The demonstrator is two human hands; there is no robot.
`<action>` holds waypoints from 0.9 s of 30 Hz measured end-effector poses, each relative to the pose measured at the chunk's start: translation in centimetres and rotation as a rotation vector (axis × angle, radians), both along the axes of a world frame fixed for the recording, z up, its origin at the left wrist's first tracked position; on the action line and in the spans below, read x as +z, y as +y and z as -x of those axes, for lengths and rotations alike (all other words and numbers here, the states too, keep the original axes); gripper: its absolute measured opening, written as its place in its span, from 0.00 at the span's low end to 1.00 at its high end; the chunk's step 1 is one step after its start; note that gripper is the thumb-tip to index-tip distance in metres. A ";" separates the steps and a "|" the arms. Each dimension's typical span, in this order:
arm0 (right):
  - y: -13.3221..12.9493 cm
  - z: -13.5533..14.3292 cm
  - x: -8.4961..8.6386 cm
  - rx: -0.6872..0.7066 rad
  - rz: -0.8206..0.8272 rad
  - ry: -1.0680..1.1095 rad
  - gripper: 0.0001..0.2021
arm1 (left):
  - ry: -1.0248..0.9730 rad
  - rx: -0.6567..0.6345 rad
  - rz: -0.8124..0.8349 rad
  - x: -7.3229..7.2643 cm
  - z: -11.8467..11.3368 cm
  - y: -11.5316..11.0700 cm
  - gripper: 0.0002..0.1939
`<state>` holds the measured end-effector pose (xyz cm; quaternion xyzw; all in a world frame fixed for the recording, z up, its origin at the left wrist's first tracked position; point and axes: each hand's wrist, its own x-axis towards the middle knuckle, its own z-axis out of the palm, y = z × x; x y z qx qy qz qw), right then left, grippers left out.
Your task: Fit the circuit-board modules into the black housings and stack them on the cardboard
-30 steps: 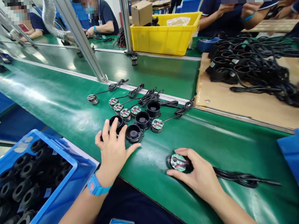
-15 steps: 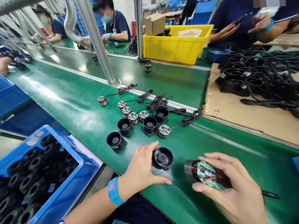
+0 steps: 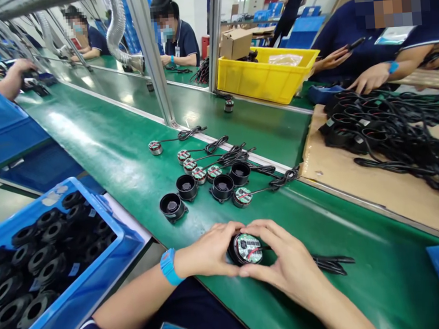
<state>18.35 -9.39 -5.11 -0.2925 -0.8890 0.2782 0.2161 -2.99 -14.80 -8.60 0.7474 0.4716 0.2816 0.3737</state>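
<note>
My left hand (image 3: 214, 250), with a blue wristband, is wrapped round the left side of a black round housing (image 3: 233, 251). The motor with a green circuit board (image 3: 249, 248) sits at the housing's opening, board side up. My right hand (image 3: 286, 257) grips the motor from the right, thumb and fingers curved round it. Its black cable (image 3: 333, 263) comes out beyond the right hand and lies on the green table. Several black housings (image 3: 172, 207) and several motors with boards (image 3: 242, 197) stand just behind my hands.
At the left is a blue crate (image 3: 130, 241) full of black rings. A cardboard sheet (image 3: 341, 181) with black cabled parts lies at the right. The yellow bin (image 3: 266, 78) stands behind a metal post (image 3: 152, 59). People sit across the table; one person's hand (image 3: 373, 77) touches the cabled parts.
My right hand has moved left with the motor, bringing it to the housing. My left hand has closed in round the housing. Across the table, a person's hand has lowered onto the cabled parts.
</note>
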 end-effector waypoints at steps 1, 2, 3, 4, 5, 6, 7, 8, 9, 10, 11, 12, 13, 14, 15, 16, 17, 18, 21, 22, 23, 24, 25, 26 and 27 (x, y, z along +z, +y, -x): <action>-0.1 -0.2 -0.1 0.013 0.010 0.008 0.31 | 0.002 0.001 -0.001 -0.1 0.0 -0.1 0.44; -0.3 -0.4 -0.2 0.018 0.017 0.031 0.30 | 0.006 0.009 -0.006 -0.2 -0.1 -0.3 0.45; -0.4 -0.5 -0.4 0.013 0.029 0.061 0.28 | 0.010 0.030 -0.013 -0.3 -0.3 -0.5 0.46; -0.6 -0.6 -0.7 0.001 0.044 0.092 0.23 | 0.018 0.066 -0.023 -0.5 -0.5 -0.7 0.47; -0.7 -0.6 -1.2 -0.017 0.059 0.116 0.19 | 0.031 0.108 -0.031 -0.7 -0.8 -0.9 0.48; -0.9 -0.5 -1.6 -0.039 0.075 0.132 0.17 | 0.047 0.151 -0.041 -1.0 -1.1 -1.1 0.48; -1.1 -0.4 -2.1 -0.058 0.094 0.140 0.17 | 0.063 0.187 -0.052 -1.2 -1.4 -1.3 0.47; -1.3 -0.3 -2.5 -0.076 0.111 0.143 0.17 | 0.076 0.214 -0.066 -1.4 -1.7 -1.4 0.45; -1.5 -0.1 -2.8 -0.094 0.121 0.147 0.17 | 0.085 0.229 -0.081 -1.5 -1.9 -1.4 0.44; -1.8 0.1 -3.0 -0.111 0.118 0.155 0.17 | 0.086 0.233 -0.099 -1.5 -2.1 -1.4 0.42; -2.1 0.2 -2.9 -0.127 0.101 0.163 0.16 | 0.077 0.229 -0.119 -1.4 -2.2 -1.4 0.41; -2.4 0.3 -2.7 -0.138 0.066 0.173 0.17 | 0.059 0.219 -0.142 -1.3 -2.2 -1.3 0.40; -2.7 0.2 -2.2 -0.138 0.014 0.183 0.18 | 0.033 0.205 -0.167 -1.0 -2.1 -1.3 0.39; -2.9 0.0 -1.5 -0.122 -0.045 0.189 0.20 | 0.004 0.188 -0.197 -0.7 -1.9 -1.3 0.40; -2.9 -0.5 -0.8 -0.093 -0.092 0.183 0.22 | -0.019 0.169 -0.226 -0.4 -1.7 -1.3 0.42; -2.8 -1.2 -0.1 -0.070 -0.117 0.165 0.23 | -0.025 0.154 -0.246 -0.1 -1.4 -1.4 0.43; -2.3 -2.0 0.5 -0.071 -0.120 0.131 0.23 | -0.008 0.142 -0.246 0.2 -1.0 -1.4 0.45; -1.7 -3.0 0.9 -0.095 -0.108 0.082 0.22 | 0.030 0.133 -0.224 0.3 -0.6 -1.5 0.45; 1.1 -6.1 0.3 -0.252 -0.071 -0.098 0.20 | 0.162 0.090 -0.087 0.4 0.7 -1.6 0.46; 2.0 -6.8 -0.4 -0.238 -0.054 -0.152 0.21 | 0.182 0.067 -0.055 0.3 1.1 -1.5 0.46; 2.5 -7.2 -1.1 -0.202 -0.028 -0.200 0.24 | 0.193 0.040 -0.041 0.3 1.4 -1.4 0.48; 2.8 -7.2 -1.9 -0.154 -0.001 -0.233 0.29 | 0.199 0.011 -0.043 0.2 1.7 -1.3 0.50; 2.7 -6.8 -2.5 -0.106 0.024 -0.253 0.36 | 0.204 -0.018 -0.055 0.1 1.8 -1.2 0.51; 2.4 -6.1 -3.0 -0.066 0.042 -0.256 0.44 | 0.211 -0.045 -0.070 0.0 1.8 -1.1 0.53; 1.8 -5.1 -3.4 -0.034 0.046 -0.236 0.52 | 0.219 -0.074 -0.083 -0.2 1.6 -1.1 0.54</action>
